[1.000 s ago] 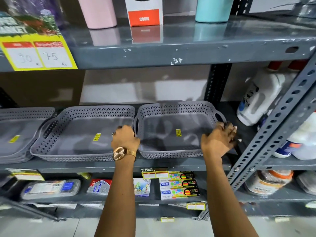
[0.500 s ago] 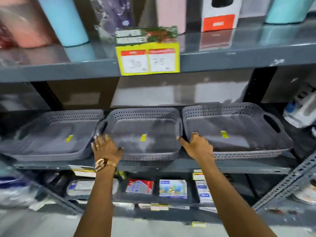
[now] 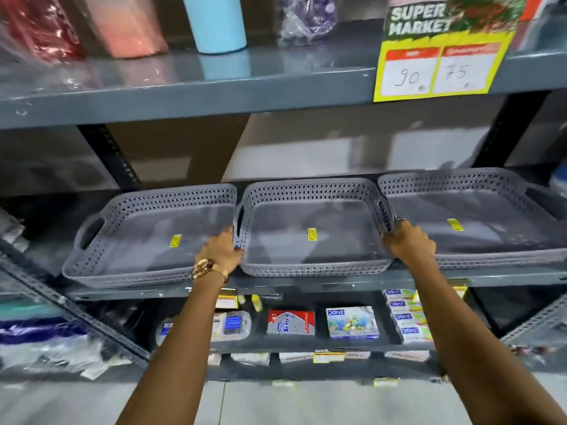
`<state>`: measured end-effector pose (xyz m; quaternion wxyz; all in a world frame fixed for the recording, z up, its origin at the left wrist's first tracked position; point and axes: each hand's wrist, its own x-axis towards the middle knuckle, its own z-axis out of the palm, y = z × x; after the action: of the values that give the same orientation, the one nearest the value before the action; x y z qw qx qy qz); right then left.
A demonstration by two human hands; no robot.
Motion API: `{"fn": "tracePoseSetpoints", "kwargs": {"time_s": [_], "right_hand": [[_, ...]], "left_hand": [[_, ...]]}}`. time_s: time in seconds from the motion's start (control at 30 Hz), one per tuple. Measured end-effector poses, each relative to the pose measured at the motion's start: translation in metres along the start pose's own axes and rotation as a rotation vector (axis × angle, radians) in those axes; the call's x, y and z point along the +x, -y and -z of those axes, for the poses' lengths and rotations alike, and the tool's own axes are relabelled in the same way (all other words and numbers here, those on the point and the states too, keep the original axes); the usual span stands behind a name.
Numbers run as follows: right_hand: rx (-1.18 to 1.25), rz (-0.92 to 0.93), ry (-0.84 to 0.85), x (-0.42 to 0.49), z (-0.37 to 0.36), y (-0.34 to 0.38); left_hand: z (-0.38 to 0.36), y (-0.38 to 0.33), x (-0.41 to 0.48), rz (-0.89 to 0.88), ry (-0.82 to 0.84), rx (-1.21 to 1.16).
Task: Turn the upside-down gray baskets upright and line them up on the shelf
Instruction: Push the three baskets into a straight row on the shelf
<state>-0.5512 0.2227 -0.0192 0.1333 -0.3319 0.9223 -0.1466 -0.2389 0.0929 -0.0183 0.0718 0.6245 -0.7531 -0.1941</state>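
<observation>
Three gray perforated baskets stand upright side by side on the gray metal shelf [image 3: 306, 285], each with a yellow sticker on its floor. My left hand [image 3: 219, 251], with a gold watch at the wrist, grips the left wall of the middle basket [image 3: 313, 240]. My right hand [image 3: 409, 245] grips that basket's right wall. The left basket [image 3: 147, 240] touches the middle one, and its front edge sits nearer the shelf's lip. The right basket [image 3: 478, 225] runs out toward the frame's right edge.
The shelf above holds a light blue tumbler [image 3: 216, 23], pink and red wrapped items, and a yellow price card [image 3: 441, 65]. Below are small packaged goods [image 3: 290, 322]. Slanted perforated steel braces [image 3: 76, 311] cross at lower left and lower right.
The view has swung left along the shelf. My hands left the right basket, moved to the middle basket, and now hold its two side walls.
</observation>
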Motion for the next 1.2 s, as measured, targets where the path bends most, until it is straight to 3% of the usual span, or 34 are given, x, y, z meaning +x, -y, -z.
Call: {"fn": "tracePoseSetpoints", "kwargs": {"time_s": [0.3,0.67,1.2], "right_hand": [[-0.030,0.014,-0.105,0.008,-0.011,0.004],[0.063,0.001,-0.037,0.039,0.004,0.032],[0.014,-0.079,-0.164,-0.008,-0.012,0.005]], "left_hand": [[0.000,-0.001,-0.008,-0.063,-0.129,0.113],[0.000,-0.013,0.044,-0.069,-0.141,0.086],[-0.010,0.003,-0.010,-0.090,-0.175,0.071]]}}
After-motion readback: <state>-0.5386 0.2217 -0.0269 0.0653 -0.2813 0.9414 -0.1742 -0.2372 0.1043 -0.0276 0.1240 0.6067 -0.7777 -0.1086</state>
